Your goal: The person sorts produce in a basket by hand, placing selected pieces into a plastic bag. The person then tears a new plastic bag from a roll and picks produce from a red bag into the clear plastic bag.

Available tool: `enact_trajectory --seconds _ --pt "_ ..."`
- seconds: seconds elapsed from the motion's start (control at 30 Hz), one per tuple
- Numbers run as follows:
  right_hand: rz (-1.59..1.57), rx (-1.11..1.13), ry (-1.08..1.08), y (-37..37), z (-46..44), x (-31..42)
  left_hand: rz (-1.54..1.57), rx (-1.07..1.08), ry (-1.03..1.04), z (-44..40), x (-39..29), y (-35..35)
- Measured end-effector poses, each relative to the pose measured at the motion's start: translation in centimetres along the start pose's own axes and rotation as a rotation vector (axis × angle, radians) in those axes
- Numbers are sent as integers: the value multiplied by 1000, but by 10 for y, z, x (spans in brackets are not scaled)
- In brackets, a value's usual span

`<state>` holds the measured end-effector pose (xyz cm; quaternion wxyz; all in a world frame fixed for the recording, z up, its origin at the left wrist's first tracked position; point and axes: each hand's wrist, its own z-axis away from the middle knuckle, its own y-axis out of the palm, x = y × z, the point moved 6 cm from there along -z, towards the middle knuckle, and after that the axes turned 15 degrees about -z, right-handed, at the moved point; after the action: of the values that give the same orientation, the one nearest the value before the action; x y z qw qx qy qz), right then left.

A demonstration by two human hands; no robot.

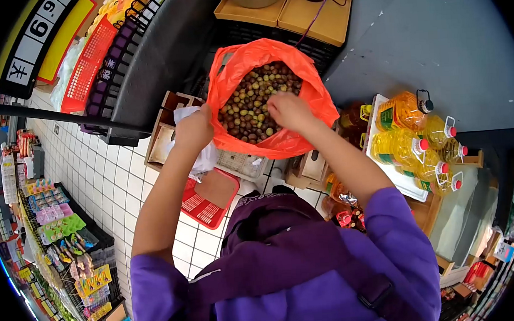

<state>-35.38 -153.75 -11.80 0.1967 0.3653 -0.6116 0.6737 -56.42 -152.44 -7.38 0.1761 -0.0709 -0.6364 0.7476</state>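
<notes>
A big orange-red plastic bag stands open in front of me, filled with small round green-and-brown fruits that look like jujubes. My right hand is over the heap inside it, fingers curled down among the fruits; whether one is pinched there is hidden. At the bag's left rim, my left hand is closed in a fist around a crumpled white plastic bag, which hangs below it. The knuckles of that hand are right beside the orange-red plastic.
Below the bag are a red slotted basket and a pale crate. Oil bottles crowd a white board at the right. Yellow trays lie behind. A dark display stand rises at the left, above white floor tiles.
</notes>
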Motion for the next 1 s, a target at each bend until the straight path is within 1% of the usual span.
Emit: enact_trajectory --seconds 0.03,0.07,0.1,0.13,0.17,0.23,0.3,0.33,0.37,0.4,0.47,0.5,0.53,0.57,0.6,0.63,0.67,0.7,0.73,0.8,0.83,0.87,0.9,0.93,1.0 --pt "77 44 74 4 -21 -10 0 6 -5 2 3 1" --pt "93 28 71 10 -39 -20 71 -48 -33 5 8 -1" --pt "71 84 124 18 -53 -26 142 -105 -61 7 14 -5" --pt "49 138 181 27 -61 -31 141 -102 -63 9 15 -5" --pt "47 141 184 35 -63 -32 184 -105 -71 12 14 -8" --pt "144 90 5 45 -58 -21 240 -99 -71 17 18 -6" --pt "117 140 19 46 -44 -27 385 -127 -90 19 23 -2" --pt "76 184 23 46 -33 -28 400 -124 -84 21 25 -2" --pt "100 97 -44 36 -23 -16 432 -104 -92 21 27 -2" --pt "111 97 -37 32 -22 -18 462 -85 -98 20 30 -2" --pt "272 207 108 33 -16 -27 489 -98 -60 18 33 0" --pt "270 114 34 27 -17 -19 505 -115 -34 17 33 0" --pt "274 116 39 27 -20 -16 511 -113 -30 15 33 1" --pt "183 174 53 31 -27 -1 519 -117 -22 15 33 1" --pt "89 226 61 37 -33 8 521 -127 -13 15 34 -1" --pt "171 230 83 48 -35 0 515 -126 -13 15 35 -2" --pt "166 231 82 48 -36 -3 434 -86 2 16 35 -3" --pt "106 276 126 49 -38 -9 352 -49 13 16 35 -5" --pt "41 322 170 52 -39 -13 343 -48 7 18 37 -11" --pt "29 305 152 44 -41 -14 237 112 -40 23 41 -16" --pt "41 292 250 40 -44 -21 171 107 13 24 39 -22" --pt "52 282 352 36 -46 -28 166 105 12 20 37 -29" --pt "48 281 351 38 -51 -29 137 64 14 15 33 -39" --pt "48 218 216 43 -65 -23 109 24 16 9 27 -45" --pt "46 94 -48 55 -86 -3 123 54 18 -21 11 -47"
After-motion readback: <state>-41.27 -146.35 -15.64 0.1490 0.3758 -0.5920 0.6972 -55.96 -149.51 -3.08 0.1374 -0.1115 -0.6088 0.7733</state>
